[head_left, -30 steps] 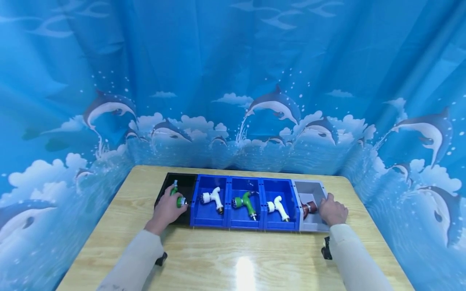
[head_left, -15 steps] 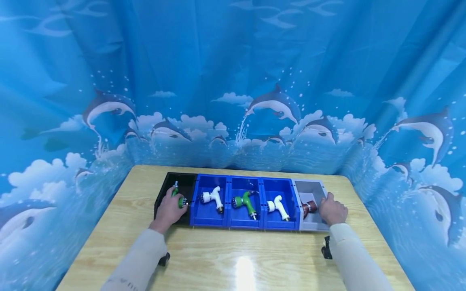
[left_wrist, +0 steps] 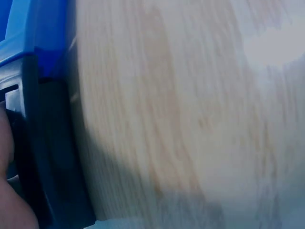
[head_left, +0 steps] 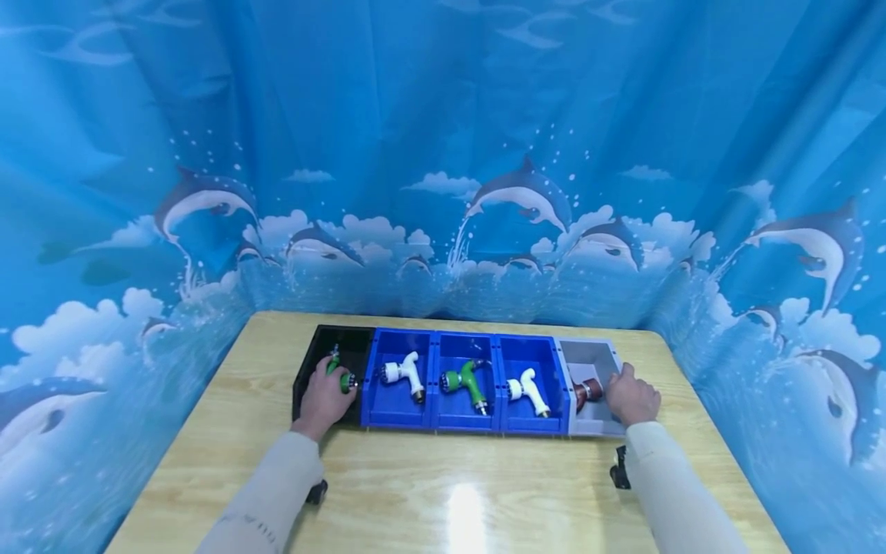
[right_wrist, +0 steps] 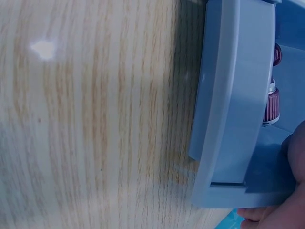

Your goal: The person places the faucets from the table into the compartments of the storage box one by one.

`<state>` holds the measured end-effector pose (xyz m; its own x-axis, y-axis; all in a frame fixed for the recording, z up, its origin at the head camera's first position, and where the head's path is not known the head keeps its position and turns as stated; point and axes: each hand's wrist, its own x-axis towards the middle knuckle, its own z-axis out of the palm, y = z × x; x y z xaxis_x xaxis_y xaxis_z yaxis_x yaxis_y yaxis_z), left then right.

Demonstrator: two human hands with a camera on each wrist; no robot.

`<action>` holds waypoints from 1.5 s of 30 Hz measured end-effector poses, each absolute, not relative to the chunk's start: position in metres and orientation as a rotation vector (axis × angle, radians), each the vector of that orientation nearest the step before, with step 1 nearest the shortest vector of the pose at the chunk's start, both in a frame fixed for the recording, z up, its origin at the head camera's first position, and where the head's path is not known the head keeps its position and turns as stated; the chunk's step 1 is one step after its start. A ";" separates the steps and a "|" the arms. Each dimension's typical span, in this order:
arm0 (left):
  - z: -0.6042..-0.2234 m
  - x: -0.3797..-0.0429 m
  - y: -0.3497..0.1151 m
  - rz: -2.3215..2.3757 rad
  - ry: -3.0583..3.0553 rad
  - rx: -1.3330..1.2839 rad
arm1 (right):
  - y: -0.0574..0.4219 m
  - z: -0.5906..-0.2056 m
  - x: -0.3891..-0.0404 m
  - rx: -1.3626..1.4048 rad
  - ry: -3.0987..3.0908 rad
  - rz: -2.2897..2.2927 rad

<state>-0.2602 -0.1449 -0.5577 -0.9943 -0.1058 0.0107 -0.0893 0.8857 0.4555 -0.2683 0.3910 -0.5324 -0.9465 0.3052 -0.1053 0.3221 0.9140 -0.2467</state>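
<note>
In the head view my left hand (head_left: 328, 396) reaches into the black bin (head_left: 299, 385) at the row's left end and grips a green tap (head_left: 334, 359), whose tip and knob show past the fingers. The left wrist view catches only part of this hand beside the black bin's wall. At the other end, my right hand (head_left: 633, 395) holds the right wall of the grey bin (head_left: 588, 429); its thumb is inside and fingers show outside in the right wrist view. A dark red-brown tap (head_left: 588, 393) lies in that bin, near the hand.
Between the end bins stand three joined blue bins (head_left: 432, 422). They hold a white tap (head_left: 407, 375), a green tap (head_left: 469, 385) and another white tap (head_left: 529, 394). A wooden table (head_left: 415, 492) carries the row; a dolphin-print curtain (head_left: 388, 192) hangs behind and at both sides.
My left forearm has shifted slightly to the right, while the left hand stays at the green tap in the black bin. My right hand keeps its place on the grey bin's wall.
</note>
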 end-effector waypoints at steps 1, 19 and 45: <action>-0.558 -0.261 -0.144 -0.733 -3.018 0.167 | 0.391 -0.532 -0.269 0.490 3.017 -0.402; -0.565 -0.264 -0.145 -0.727 -3.058 0.197 | 0.391 -0.528 -0.266 0.481 3.003 -0.415; -0.561 -0.262 -0.143 -0.765 -3.048 0.211 | 0.391 -0.527 -0.265 0.479 2.995 -0.408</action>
<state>-0.2622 -0.1433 -0.5610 -0.9910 -0.1281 -0.0399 -0.1318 0.8730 0.4695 -0.2649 0.3906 -0.5270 -0.9478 0.2950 -0.1214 0.3167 0.9157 -0.2475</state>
